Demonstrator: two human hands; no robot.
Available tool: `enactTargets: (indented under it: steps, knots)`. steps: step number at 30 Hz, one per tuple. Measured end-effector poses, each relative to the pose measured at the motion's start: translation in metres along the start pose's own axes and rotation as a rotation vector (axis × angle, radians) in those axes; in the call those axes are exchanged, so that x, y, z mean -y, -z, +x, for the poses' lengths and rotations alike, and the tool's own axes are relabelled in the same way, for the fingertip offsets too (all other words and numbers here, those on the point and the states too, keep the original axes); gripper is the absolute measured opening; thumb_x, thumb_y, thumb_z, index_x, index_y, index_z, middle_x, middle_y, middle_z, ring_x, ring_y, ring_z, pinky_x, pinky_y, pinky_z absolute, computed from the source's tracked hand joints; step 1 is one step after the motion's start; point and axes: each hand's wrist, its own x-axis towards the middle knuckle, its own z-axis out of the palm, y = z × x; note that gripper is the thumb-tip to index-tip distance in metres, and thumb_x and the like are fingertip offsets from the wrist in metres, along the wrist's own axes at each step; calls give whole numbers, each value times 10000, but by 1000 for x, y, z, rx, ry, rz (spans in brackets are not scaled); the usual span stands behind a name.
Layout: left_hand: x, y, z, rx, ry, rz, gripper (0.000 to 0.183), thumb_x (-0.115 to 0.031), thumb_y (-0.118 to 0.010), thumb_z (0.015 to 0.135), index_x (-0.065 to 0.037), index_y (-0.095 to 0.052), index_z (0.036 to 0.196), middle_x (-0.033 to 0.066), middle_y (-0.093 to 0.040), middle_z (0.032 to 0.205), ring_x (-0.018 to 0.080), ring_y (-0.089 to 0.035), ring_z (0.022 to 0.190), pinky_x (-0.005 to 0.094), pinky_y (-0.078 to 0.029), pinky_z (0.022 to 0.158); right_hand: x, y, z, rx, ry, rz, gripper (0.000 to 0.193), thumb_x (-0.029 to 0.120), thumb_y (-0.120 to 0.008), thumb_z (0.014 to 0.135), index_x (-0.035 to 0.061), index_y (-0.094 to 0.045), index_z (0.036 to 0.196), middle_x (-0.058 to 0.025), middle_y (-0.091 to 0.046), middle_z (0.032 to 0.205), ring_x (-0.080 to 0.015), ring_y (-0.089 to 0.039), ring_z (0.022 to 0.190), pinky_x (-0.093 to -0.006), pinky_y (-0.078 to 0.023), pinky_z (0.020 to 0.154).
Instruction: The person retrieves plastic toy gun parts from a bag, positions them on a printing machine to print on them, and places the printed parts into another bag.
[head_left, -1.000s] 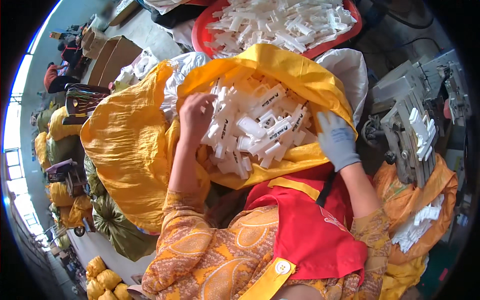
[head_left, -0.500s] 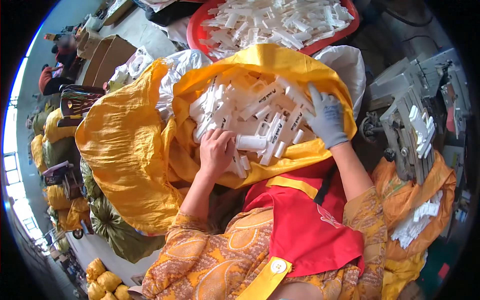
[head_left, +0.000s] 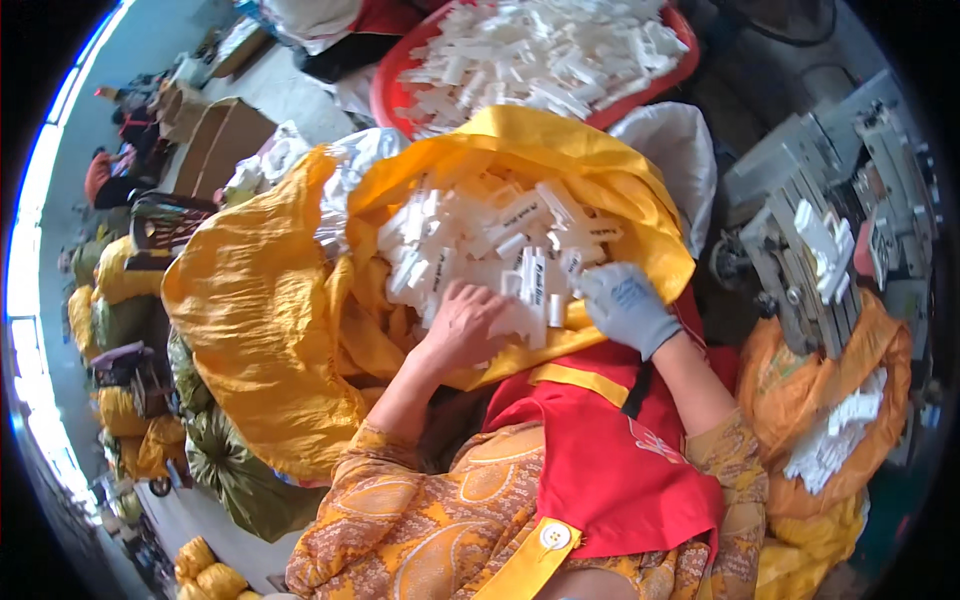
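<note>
White plastic pieces (head_left: 430, 228) lie heaped inside the open yellow sack (head_left: 250, 330); they look light, stiff and smooth, apt to slip, best held across their flat sides. At the near edge, the bare left hand (head_left: 465, 325) curls its fingers over some, grip unclear. To its right, the gloved right hand (head_left: 628, 305) has bent fingers; whether they pinch, I cannot tell. Beyond stands a red tub (head_left: 389, 88).
</note>
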Motion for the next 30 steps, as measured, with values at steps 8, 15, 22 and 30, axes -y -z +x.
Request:
enactTargets:
  steps: [8,15,22,30]
  knots:
    - [106,68,-6,-518,566,106,384,-40,-621,774,-94,-616,1154,111,-589,1197,309,-537,1129,378,-436,961,27,-3,4,573,-118,-106,190,237,-565,799,126,-670,912,-106,-651,911,-251,-652,856,-405,-505,752]
    - [109,48,15,-390,280,49,615,-234,-741,714,-135,-529,1282,115,-462,1363,325,-404,1277,449,-347,1057,58,-8,101,-28,368,-107,256,325,-584,815,173,-676,999,-106,-519,1300,-305,-454,1223,-421,-410,940]
    - [171,52,47,-307,445,-85,501,-278,-674,770,-104,-595,1233,167,-617,1176,308,-580,1106,391,-463,941,52,-34,135,404,184,-515,461,497,-542,842,189,-650,1167,-94,-434,1428,-282,-334,1350,-505,-234,1065]
    - [198,52,68,-555,345,-94,204,-194,-589,784,-89,-722,897,178,-672,890,322,-660,845,410,-514,782,23,-1,96,299,58,-236,379,445,-620,817,133,-676,1026,-73,-565,1191,-251,-494,1152,-424,-341,976]
